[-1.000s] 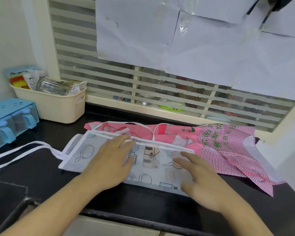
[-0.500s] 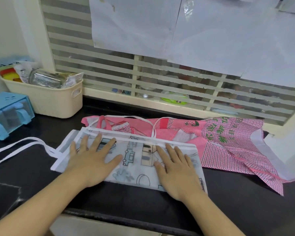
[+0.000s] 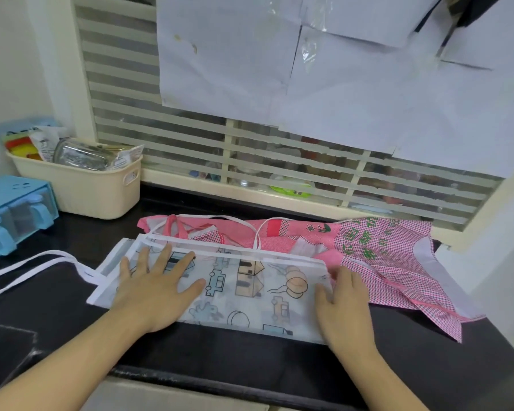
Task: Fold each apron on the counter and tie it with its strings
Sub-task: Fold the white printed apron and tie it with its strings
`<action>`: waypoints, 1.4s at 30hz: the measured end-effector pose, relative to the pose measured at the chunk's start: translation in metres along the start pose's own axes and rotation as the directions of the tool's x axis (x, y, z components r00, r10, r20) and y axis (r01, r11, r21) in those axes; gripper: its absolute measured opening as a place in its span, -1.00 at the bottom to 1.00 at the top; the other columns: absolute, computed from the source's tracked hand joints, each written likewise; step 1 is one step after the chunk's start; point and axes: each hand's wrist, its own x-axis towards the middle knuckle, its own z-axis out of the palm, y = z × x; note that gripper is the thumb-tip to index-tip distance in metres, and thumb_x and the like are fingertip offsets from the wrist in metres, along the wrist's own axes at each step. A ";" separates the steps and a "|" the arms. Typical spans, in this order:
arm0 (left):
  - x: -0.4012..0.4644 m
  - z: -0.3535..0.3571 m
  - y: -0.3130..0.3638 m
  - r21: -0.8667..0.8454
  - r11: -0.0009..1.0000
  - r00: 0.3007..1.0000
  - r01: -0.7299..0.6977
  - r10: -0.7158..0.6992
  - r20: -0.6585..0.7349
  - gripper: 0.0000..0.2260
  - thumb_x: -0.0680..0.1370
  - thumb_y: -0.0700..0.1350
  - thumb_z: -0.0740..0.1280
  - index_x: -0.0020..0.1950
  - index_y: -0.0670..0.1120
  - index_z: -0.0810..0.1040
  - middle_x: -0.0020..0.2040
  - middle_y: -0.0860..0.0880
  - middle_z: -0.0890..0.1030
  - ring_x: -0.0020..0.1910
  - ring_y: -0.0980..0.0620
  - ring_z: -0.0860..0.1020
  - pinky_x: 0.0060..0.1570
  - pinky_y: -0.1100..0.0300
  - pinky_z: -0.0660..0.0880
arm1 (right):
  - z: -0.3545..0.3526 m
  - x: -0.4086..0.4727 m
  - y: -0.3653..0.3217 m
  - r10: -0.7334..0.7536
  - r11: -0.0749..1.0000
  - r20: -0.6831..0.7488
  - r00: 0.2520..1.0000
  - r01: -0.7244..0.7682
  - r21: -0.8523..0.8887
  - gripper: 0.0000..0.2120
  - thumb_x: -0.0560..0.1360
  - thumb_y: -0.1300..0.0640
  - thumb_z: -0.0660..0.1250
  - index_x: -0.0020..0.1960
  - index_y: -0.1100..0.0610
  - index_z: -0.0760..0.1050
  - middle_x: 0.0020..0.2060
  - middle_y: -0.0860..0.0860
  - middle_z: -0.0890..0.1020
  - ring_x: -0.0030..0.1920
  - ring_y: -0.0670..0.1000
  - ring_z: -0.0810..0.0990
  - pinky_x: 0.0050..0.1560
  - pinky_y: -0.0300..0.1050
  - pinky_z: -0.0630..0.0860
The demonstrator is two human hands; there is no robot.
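white apron: the printed white apron is folded into a long band on the black counter, long axis running left to right, right under both palms.
left hand: the left hand lies flat with fingers spread, pressing down on the left part of the band. Not gripping anything, just pinning it.
right hand: the right hand sits at the band's right end, fingers curled a bit over the edge. Can't tell if it's actually pinching the cloth or only resting there.
key relation: the rest of the band stretches leftward from the right hand toward the left one, so I'd guess the next fold comes in from the right end, and the right hand is the closer one for that.
strings: the white strings trail off past the left hand, away to its outer side, untied.
pink apron: the pink checked apron is spread just beyond the fingertips, partly under the white one, not folded yet.
writing: green characters printed on the pink one, too small for me to read. No brand I can make out anywhere.
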 end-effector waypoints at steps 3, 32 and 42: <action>-0.001 0.000 0.001 0.006 1.000 1.000 0.003 -0.003 -0.003 -0.27 0.48 0.58 -0.26 0.62 0.40 -0.27 0.69 0.08 -0.29 0.67 -0.18 -0.31 0.59 -0.28 -0.32 | -0.022 -0.013 0.007 0.235 0.952 0.124 0.964 -0.203 -0.229 -0.69 0.61 -0.16 0.23 0.11 0.09 0.38 0.00 -0.06 0.53 -0.01 0.05 0.53 -0.10 0.01 0.45; -0.063 0.030 0.201 -0.049 0.914 0.912 -0.403 0.405 0.063 -0.15 0.46 0.59 -0.05 0.64 0.33 -0.30 0.71 0.06 -0.25 0.66 -0.12 -0.33 0.53 -0.38 -0.35 | -0.131 -0.052 0.097 0.430 0.832 0.300 0.851 -0.503 0.234 -0.79 0.62 0.06 0.37 -0.06 0.20 0.61 -0.40 0.17 0.68 -0.51 0.04 0.48 -0.38 -0.11 0.46; -0.063 0.039 0.201 -0.040 0.920 0.921 -0.389 0.390 0.001 -0.13 0.36 0.71 -0.20 0.57 0.42 -0.38 0.65 0.10 -0.40 0.61 -0.08 -0.47 0.49 -0.38 -0.43 | -0.125 -0.055 0.086 0.403 0.652 0.227 0.886 -0.453 0.608 -0.83 0.59 0.22 0.40 -0.11 0.31 0.64 -0.32 0.22 0.63 -0.38 0.13 0.52 -0.32 -0.04 0.47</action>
